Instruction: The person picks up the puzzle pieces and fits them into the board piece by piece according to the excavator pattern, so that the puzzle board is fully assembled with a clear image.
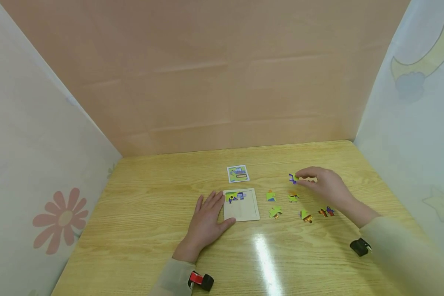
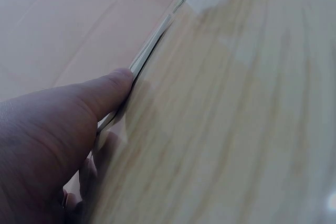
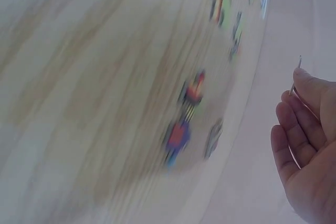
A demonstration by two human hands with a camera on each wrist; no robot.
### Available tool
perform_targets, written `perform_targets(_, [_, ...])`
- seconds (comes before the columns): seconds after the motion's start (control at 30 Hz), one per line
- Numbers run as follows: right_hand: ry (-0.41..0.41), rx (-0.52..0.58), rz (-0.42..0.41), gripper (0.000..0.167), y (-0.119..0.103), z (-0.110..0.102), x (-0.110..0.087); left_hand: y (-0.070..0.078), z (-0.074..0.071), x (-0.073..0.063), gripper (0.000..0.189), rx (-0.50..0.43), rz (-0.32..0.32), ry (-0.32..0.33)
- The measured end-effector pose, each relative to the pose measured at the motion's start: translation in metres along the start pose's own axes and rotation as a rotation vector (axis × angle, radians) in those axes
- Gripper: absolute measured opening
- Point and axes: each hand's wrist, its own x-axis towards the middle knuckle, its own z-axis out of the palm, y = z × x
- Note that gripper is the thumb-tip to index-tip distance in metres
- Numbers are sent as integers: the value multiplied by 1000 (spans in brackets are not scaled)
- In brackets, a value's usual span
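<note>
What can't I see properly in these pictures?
Head view: the right hand hides part of the puzzle piece it holds.
Head view: the picture card's details are too small.
Left wrist view: the left hand covers part of the tray.
Right wrist view: the loose pieces are blurred.

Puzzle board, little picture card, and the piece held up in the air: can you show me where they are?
Puzzle board [image 1: 247, 211], head view: its bare lower part.
Picture card [image 1: 238, 174], head view: middle of its printed face.
Held puzzle piece [image 1: 292, 178], head view: its uncovered end.
</note>
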Motion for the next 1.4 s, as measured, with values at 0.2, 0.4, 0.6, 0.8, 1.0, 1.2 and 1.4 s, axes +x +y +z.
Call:
perform_targets(0.2, [-10,-33,-66,24,-17,16,7,-1,1,0,84,-7,5,5])
perform_targets(0.4, [0,-99,-193,19,-33,34,14,-1,1,1,84,-9,4,0])
perform_targets(0.6, [8,-122,-283,17,-50,47,20,-1,1,1,85,-9,-4,-8])
perform_targets(0.8, [-9,-172,-354,20,-65,61,28,-1,2,1,85,-1,-4,-9])
perform_targets(1.0, [-45,-174,-387,19,-75,74,33,-2,3,2,87,9,-7,-10])
perform_targets(1.2, [-71,-205,-399,19,-81,84,37,-3,4,2,88,10,-14,-17])
perform_targets(1.4, [-103,-219,-359,15,-87,91,40,-3,2,3,86,7,-5,-11])
